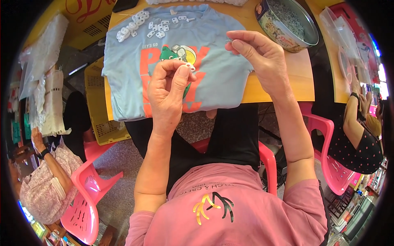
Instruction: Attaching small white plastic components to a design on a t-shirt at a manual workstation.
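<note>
A blue printed T-shirt (119, 82) lies spread over the table in front of me. Above it, my left hand (167, 90) pinches a small white plastic piece with holes (189, 66) between thumb and forefinger. My right hand (266, 59) is raised over the shirt's right side, thumb and forefinger together; a tiny greyish thing shows at the tips, too small to name. Similar white pieces lie on the shirt's upper part, in a left cluster (132, 27) and a looser group (159, 28).
At the table's (297, 78) right back stands a round tin (276, 28) full of small grey pieces. A yellow crate (95, 119) is left of the table. Pink chairs (84, 205) stand on both sides, with a person (45, 184) at left and another (355, 139) at right.
</note>
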The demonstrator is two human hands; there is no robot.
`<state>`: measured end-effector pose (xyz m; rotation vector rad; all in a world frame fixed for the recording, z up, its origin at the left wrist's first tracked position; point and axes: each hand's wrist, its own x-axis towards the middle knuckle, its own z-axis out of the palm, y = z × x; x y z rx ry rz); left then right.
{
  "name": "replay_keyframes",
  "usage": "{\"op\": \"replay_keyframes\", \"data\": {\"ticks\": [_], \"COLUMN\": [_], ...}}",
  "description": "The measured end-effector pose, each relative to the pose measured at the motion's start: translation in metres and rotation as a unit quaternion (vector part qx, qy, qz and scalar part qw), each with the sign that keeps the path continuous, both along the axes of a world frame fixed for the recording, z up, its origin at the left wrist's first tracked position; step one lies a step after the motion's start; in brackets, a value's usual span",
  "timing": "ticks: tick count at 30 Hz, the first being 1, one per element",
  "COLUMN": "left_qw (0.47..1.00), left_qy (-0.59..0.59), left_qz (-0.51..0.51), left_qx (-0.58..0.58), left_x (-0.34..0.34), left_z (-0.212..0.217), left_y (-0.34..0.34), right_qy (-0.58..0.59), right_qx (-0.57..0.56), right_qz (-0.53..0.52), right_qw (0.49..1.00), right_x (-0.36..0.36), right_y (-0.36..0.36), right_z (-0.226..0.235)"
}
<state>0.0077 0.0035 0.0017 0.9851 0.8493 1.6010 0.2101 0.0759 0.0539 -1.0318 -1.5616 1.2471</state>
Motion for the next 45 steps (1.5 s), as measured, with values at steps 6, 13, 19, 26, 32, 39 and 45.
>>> {"op": "replay_keyframes", "data": {"ticks": [6,13,19,26,32,39,45], "left_qw": [1.0,1.0,0.995,0.995,0.997,0.998,0.997], "left_qy": [0.003,0.028,0.076,0.077,0.047,0.051,0.052], "left_qz": [0.0,0.014,-0.004,-0.042,-0.044,-0.044,-0.051], "left_qx": [-0.004,0.001,0.067,0.052,0.036,0.014,0.002], "left_x": [0.001,0.0,0.003,0.0,0.003,0.002,0.001], "left_z": [0.001,0.002,0.005,0.006,0.005,0.008,0.009], "left_y": [0.0,-0.001,0.007,0.004,0.003,0.002,0.001], "right_qy": [0.052,0.066,0.027,0.013,-0.025,-0.075,-0.028], "right_qx": [-0.043,-0.059,-0.041,-0.027,0.018,0.095,0.067], "right_qz": [0.012,0.021,0.044,0.045,0.02,-0.011,0.005], "right_qw": [0.998,0.996,0.998,0.999,0.999,0.993,0.997], "right_x": [-0.002,-0.009,-0.015,-0.023,-0.023,-0.026,-0.028], "right_y": [-0.006,-0.01,-0.014,-0.015,-0.015,-0.017,-0.016], "right_z": [0.003,0.002,-0.003,-0.01,-0.018,-0.019,-0.021]}}
